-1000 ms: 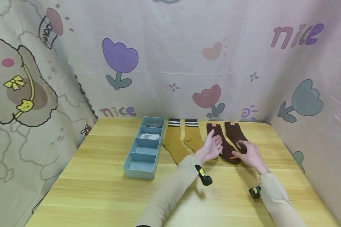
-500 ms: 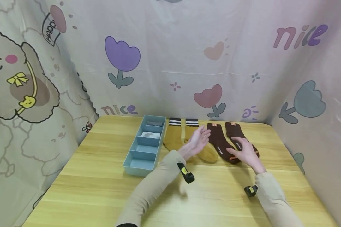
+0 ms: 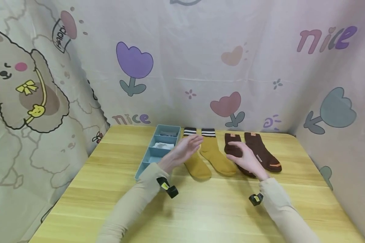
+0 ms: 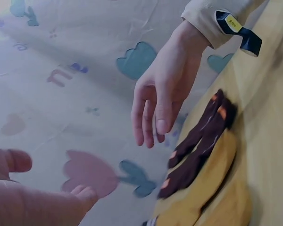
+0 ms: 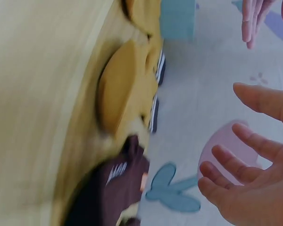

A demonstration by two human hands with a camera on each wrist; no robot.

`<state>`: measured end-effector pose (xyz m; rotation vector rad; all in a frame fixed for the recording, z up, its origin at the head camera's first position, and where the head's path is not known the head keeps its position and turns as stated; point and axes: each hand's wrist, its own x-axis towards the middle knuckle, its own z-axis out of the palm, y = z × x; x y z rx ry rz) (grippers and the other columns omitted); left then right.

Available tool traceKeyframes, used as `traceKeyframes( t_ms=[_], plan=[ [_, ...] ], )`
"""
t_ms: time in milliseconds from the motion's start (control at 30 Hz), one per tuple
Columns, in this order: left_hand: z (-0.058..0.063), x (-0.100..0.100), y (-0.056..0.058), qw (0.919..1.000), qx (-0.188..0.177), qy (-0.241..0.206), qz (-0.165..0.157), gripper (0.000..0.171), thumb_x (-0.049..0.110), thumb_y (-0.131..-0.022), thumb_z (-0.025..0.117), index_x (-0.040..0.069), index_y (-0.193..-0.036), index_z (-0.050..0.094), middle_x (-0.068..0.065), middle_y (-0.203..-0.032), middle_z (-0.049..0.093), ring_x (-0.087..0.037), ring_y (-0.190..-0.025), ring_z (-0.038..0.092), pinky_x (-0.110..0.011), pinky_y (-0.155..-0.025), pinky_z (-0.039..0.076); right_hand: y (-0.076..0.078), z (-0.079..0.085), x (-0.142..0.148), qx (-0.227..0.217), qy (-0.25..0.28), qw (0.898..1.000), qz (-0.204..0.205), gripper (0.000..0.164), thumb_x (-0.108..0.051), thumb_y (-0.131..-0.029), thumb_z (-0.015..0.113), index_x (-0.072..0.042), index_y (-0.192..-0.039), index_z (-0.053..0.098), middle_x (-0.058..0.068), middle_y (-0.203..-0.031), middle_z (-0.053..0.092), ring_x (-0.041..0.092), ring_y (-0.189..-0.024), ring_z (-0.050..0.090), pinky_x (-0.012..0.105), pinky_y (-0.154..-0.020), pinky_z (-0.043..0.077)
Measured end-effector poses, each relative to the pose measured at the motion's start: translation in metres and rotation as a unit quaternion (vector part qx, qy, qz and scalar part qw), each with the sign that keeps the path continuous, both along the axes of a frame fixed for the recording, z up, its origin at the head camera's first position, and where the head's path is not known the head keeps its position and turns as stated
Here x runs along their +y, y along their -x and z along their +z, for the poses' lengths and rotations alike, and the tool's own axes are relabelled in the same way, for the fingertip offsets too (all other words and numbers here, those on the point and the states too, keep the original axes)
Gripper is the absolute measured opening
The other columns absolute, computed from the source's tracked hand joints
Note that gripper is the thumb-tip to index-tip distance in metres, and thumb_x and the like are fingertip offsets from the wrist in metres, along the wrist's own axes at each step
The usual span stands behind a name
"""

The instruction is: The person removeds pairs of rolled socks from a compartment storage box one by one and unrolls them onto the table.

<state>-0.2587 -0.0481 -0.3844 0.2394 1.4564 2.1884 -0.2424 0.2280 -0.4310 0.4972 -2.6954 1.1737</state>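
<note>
My left hand [image 3: 184,150] is raised over the left mustard sock [image 3: 198,168], fingers extended and holding nothing. Beside it lies the other mustard sock [image 3: 217,157], with a black-and-white striped cuff. My right hand [image 3: 245,158] hovers over the left dark brown sock [image 3: 231,139], fingers loosely spread, and hides part of it. The second brown sock [image 3: 263,152] lies flat to its right. In the left wrist view the right hand [image 4: 165,89] hangs above the socks with nothing in it. Fingers of the right hand [image 5: 254,160] also show relaxed in the right wrist view.
A blue-grey divided box [image 3: 153,152] stands left of the socks, partly covered by my left forearm. A grey item [image 3: 168,134] lies in its far compartment and a white cloth item [image 3: 163,145] in the one before it. A printed curtain [image 3: 176,67] hangs behind the wooden table [image 3: 213,209].
My left hand has moved left from the brown socks, across the mustard socks, toward the box. The right hand has shifted left from between the brown socks to over the left one.
</note>
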Motion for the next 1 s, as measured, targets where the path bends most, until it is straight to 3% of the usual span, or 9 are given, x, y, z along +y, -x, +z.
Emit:
traceKeyframes(
  t_ms=[267, 500, 633, 733, 800, 1000],
  plan=[
    [0.011, -0.072, -0.006, 0.9961, 0.064, 0.061, -0.008, 0.059, 0.017, -0.11, 0.032, -0.004, -0.159, 0.006, -0.024, -0.165, 0.024, -0.035, -0.156, 0.02, -0.043, -0.13, 0.012, 0.018, 0.004, -0.05, 0.016, 0.026, 0.997, 0.075, 0.051, -0.008, -0.087, 0.075, 0.004, -0.134, 0.058, 0.025, -0.136, 0.059, 0.046, -0.126, 0.053, 0.059, -0.111, 0.042],
    [0.006, -0.12, -0.009, 0.988, 0.113, 0.105, -0.004, 0.053, 0.006, -0.109, 0.028, -0.012, -0.156, 0.011, -0.033, -0.162, 0.022, -0.044, -0.151, 0.023, -0.044, -0.127, 0.02, 0.038, 0.014, -0.088, -0.031, 0.072, 0.983, 0.166, 0.051, -0.005, -0.09, 0.073, 0.002, -0.137, 0.056, 0.024, -0.142, 0.055, 0.043, -0.133, 0.05, 0.054, -0.12, 0.036],
    [0.001, -0.145, -0.01, 0.9811, 0.122, 0.15, 0.011, 0.055, 0.011, -0.109, 0.034, -0.012, -0.155, 0.015, -0.033, -0.16, 0.028, -0.031, -0.146, 0.041, -0.038, -0.124, 0.028, 0.052, 0.018, -0.106, -0.054, 0.065, 0.973, 0.214, 0.052, -0.007, -0.091, 0.072, 0.0, -0.139, 0.054, 0.021, -0.144, 0.055, 0.04, -0.135, 0.05, 0.051, -0.121, 0.036],
    [-0.004, -0.165, -0.011, 0.9778, 0.116, 0.172, 0.027, 0.056, 0.012, -0.109, 0.039, -0.013, -0.154, 0.017, -0.034, -0.157, 0.031, -0.014, -0.131, 0.058, -0.031, -0.12, 0.036, 0.062, 0.02, -0.12, -0.063, 0.066, 0.965, 0.246, 0.053, -0.004, -0.092, 0.07, 0.002, -0.14, 0.052, 0.022, -0.144, 0.055, 0.042, -0.136, 0.049, 0.051, -0.121, 0.036],
    [-0.008, -0.177, -0.01, 0.9763, 0.113, 0.18, 0.041, 0.057, 0.012, -0.108, 0.041, -0.014, -0.153, 0.019, -0.034, -0.155, 0.036, -0.005, -0.121, 0.062, -0.025, -0.115, 0.042, 0.068, 0.022, -0.13, -0.073, 0.072, 0.959, 0.266, 0.053, -0.001, -0.091, 0.069, 0.005, -0.14, 0.051, 0.024, -0.144, 0.053, 0.043, -0.137, 0.048, 0.052, -0.121, 0.035],
    [-0.026, -0.203, -0.007, 0.9715, 0.101, 0.196, 0.085, 0.056, 0.007, -0.105, 0.049, -0.016, -0.15, 0.027, -0.029, -0.149, 0.046, -0.006, -0.115, 0.065, -0.018, -0.104, 0.05, 0.084, 0.023, -0.161, -0.119, 0.089, 0.94, 0.308, 0.05, 0.008, -0.091, 0.064, 0.009, -0.138, 0.049, 0.03, -0.146, 0.048, 0.048, -0.137, 0.046, 0.056, -0.119, 0.035]
  ],
)
